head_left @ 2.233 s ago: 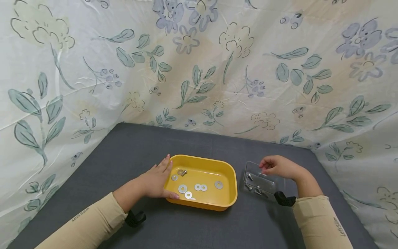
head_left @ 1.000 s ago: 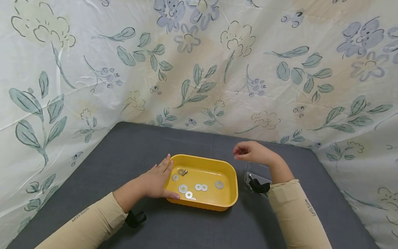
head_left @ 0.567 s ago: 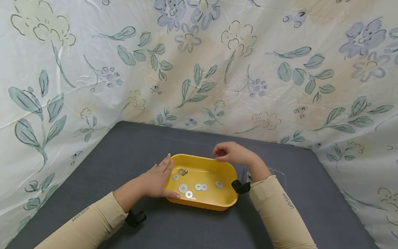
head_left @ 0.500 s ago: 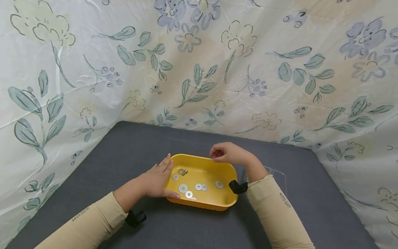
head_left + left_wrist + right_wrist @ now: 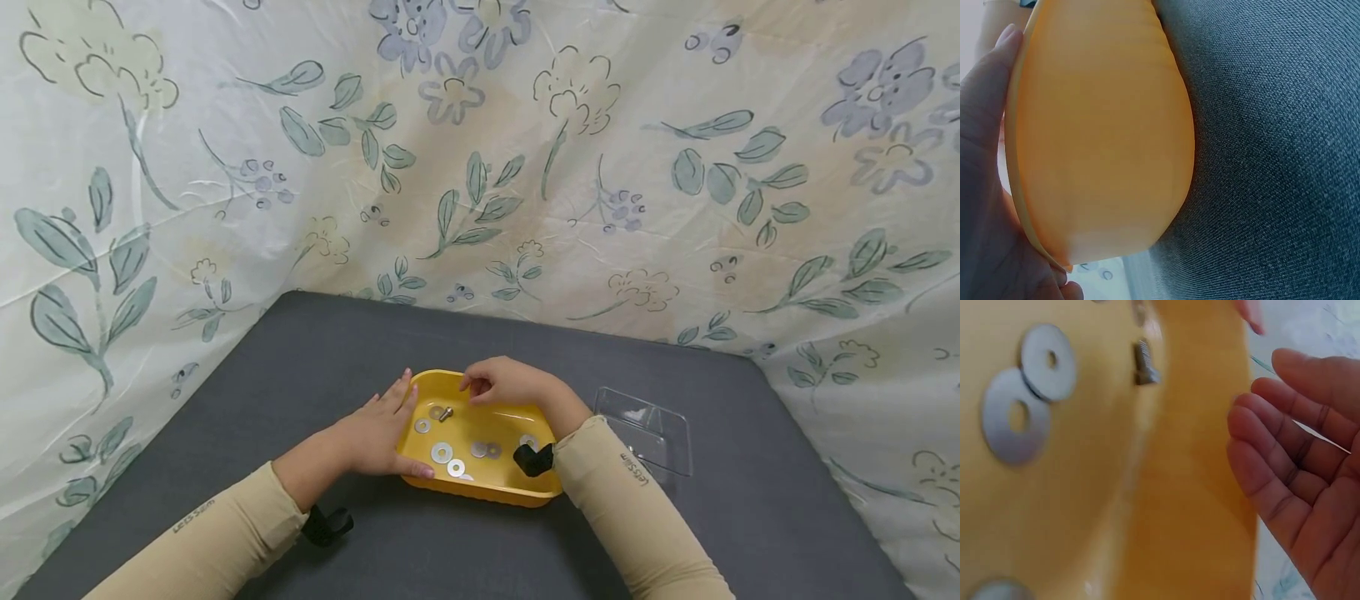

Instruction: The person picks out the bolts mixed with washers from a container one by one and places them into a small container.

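Observation:
A yellow plastic tray [image 5: 480,493] holds several flat metal washers [image 5: 442,452] and a small bolt [image 5: 446,413] near its far left corner. My left hand [image 5: 375,433] rests spread on the tray's left end, fingers straight and thumb along the near rim; the left wrist view has the thumb against the tray's rim. My right hand [image 5: 513,382] hovers over the tray's far side, to the right of the bolt. In the right wrist view its fingers [image 5: 1272,450] are loosely bent, with nothing seen between them and the thumb; the bolt [image 5: 1144,362] lies beyond them.
A clear plastic box [image 5: 675,417] stands right of the tray, partly hidden by the right sleeve [image 5: 637,508], with metal hardware at its near left. The dark grey table [image 5: 360,333] is bordered by floral cloth [image 5: 480,167] at the back and sides.
My right hand has moved left from over the clear box, past the tray's right rim, to above the far side of the tray. My left hand stays on the tray's left end.

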The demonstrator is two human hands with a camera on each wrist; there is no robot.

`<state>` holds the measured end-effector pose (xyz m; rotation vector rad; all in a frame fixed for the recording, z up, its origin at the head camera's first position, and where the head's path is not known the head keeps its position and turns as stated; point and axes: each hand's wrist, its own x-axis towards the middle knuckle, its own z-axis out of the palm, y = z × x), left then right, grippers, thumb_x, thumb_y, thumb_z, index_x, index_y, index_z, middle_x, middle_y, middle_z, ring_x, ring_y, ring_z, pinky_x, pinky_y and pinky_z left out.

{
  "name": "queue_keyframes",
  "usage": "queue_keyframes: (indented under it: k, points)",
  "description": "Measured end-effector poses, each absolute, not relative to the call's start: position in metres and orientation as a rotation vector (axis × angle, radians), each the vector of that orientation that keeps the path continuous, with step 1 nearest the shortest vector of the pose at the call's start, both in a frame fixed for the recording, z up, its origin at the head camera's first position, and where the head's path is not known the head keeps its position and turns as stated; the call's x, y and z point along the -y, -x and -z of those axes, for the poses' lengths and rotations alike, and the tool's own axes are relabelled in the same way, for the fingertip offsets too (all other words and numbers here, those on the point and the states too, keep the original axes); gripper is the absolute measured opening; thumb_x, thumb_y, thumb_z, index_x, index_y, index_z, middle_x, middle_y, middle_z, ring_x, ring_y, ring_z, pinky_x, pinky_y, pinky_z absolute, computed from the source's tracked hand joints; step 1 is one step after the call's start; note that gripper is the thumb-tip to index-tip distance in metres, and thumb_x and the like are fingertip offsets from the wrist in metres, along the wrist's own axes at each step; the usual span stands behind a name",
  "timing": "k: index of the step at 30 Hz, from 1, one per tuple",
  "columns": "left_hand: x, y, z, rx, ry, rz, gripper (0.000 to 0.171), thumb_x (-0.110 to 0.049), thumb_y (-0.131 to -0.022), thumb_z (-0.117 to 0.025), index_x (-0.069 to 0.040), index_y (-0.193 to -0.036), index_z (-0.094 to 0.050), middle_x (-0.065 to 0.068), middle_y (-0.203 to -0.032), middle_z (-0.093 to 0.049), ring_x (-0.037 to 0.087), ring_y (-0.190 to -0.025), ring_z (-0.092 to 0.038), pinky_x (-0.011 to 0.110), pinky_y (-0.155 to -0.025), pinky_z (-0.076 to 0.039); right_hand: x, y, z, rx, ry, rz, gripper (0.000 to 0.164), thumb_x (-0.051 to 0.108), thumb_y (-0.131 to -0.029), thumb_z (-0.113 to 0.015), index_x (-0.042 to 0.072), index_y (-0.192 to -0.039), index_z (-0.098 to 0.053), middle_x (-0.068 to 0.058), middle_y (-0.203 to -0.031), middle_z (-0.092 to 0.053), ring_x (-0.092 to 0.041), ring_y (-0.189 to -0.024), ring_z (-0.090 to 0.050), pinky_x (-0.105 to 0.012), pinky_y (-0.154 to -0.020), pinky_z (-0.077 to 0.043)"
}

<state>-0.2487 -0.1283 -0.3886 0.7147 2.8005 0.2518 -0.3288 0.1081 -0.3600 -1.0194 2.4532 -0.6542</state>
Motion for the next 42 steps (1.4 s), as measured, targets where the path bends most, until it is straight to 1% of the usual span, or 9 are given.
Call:
queue_keyframes:
  k: [5,10,14,21,27,30,34,37,42]
  points:
    - [0.129,0.249,0.39,-2.805,-0.738,-0.245,0.125,-0.083,-0.061,-0.049,-0.002,-0.146,-0.009,0.014,-0.152,0.01,0.026,-0.14,-0.003,0.048,-0.109,-0.018,-0.093,0.328,0.374,-2.442,1.03,0.527,0.027,0.013,-0.087,-0.062,0.009,-0.114,-0.062,0.007,-0.083,-0.057,-0.009,-0.075,-0.052,-0.022,-0.069,-0.046]
    - [0.13,0.247,0.387,-2.797,-0.744,-0.259,0.124,-0.082,-0.061,-0.051,-0.001,-0.146,-0.01,0.014,-0.152,0.009,0.027,-0.14,-0.004,0.048,-0.108,-0.018,-0.083,0.328,0.382,-2.425,1.035,0.442,0.031,0.014,-0.087,-0.063,0.01,-0.118,-0.06,0.005,-0.078,-0.055,-0.009,-0.068,-0.049,-0.021,-0.063,-0.043]
    - [0.129,0.245,0.385,-2.791,-0.752,-0.26,0.123,-0.081,-0.062,-0.051,-0.001,-0.146,-0.01,0.015,-0.152,0.009,0.027,-0.14,-0.004,0.048,-0.108,-0.018,-0.079,0.329,0.386,-2.406,1.034,0.403,0.032,0.013,-0.086,-0.063,0.01,-0.118,-0.06,0.003,-0.075,-0.054,-0.009,-0.065,-0.049,-0.021,-0.061,-0.041]
    - [0.129,0.246,0.387,-2.79,-0.756,-0.254,0.123,-0.082,-0.063,-0.05,-0.001,-0.146,-0.01,0.014,-0.152,0.01,0.027,-0.14,-0.003,0.049,-0.108,-0.018,-0.078,0.33,0.394,-2.433,1.077,0.326,0.021,0.013,-0.085,-0.063,0.014,-0.105,-0.065,0.007,-0.077,-0.055,-0.007,-0.069,-0.049,-0.019,-0.064,-0.042]
    - [0.129,0.246,0.386,-2.789,-0.749,-0.253,0.123,-0.082,-0.062,-0.05,-0.001,-0.146,-0.009,0.014,-0.152,0.01,0.026,-0.14,-0.002,0.048,-0.109,-0.018,-0.077,0.327,0.394,-2.426,1.074,0.36,0.012,0.009,-0.082,-0.065,0.013,-0.094,-0.066,0.008,-0.079,-0.057,-0.007,-0.07,-0.05,-0.02,-0.066,-0.044]
    - [0.129,0.246,0.385,-2.788,-0.75,-0.253,0.124,-0.082,-0.062,-0.05,-0.001,-0.146,-0.009,0.014,-0.152,0.009,0.027,-0.14,-0.003,0.048,-0.109,-0.018,-0.077,0.326,0.395,-2.422,1.057,0.375,0.015,0.009,-0.082,-0.067,0.013,-0.096,-0.065,0.007,-0.079,-0.057,-0.008,-0.07,-0.05,-0.02,-0.066,-0.044]
    - [0.129,0.245,0.385,-2.787,-0.754,-0.26,0.123,-0.081,-0.062,-0.05,-0.001,-0.146,-0.009,0.015,-0.152,0.009,0.027,-0.14,-0.002,0.049,-0.108,-0.018,-0.076,0.326,0.397,-2.417,1.044,0.379,0.023,0.009,-0.08,-0.068,0.014,-0.102,-0.062,0.006,-0.079,-0.056,-0.009,-0.07,-0.05,-0.02,-0.066,-0.045]
    - [0.129,0.245,0.385,-2.788,-0.753,-0.263,0.123,-0.081,-0.062,-0.051,-0.001,-0.146,-0.009,0.015,-0.152,0.009,0.027,-0.14,-0.002,0.049,-0.108,-0.018,-0.076,0.327,0.399,-2.414,1.066,0.376,0.027,0.01,-0.08,-0.069,0.015,-0.104,-0.061,0.006,-0.082,-0.055,-0.009,-0.073,-0.05,-0.02,-0.068,-0.045]
    - [0.129,0.245,0.386,-2.792,-0.748,-0.263,0.124,-0.082,-0.062,-0.05,-0.001,-0.146,-0.009,0.014,-0.152,0.009,0.027,-0.14,-0.003,0.049,-0.108,-0.017,-0.076,0.326,0.4,-2.394,1.093,0.393,0.031,0.007,-0.079,-0.068,0.015,-0.108,-0.06,0.004,-0.085,-0.056,-0.009,-0.076,-0.049,-0.02,-0.07,-0.045]
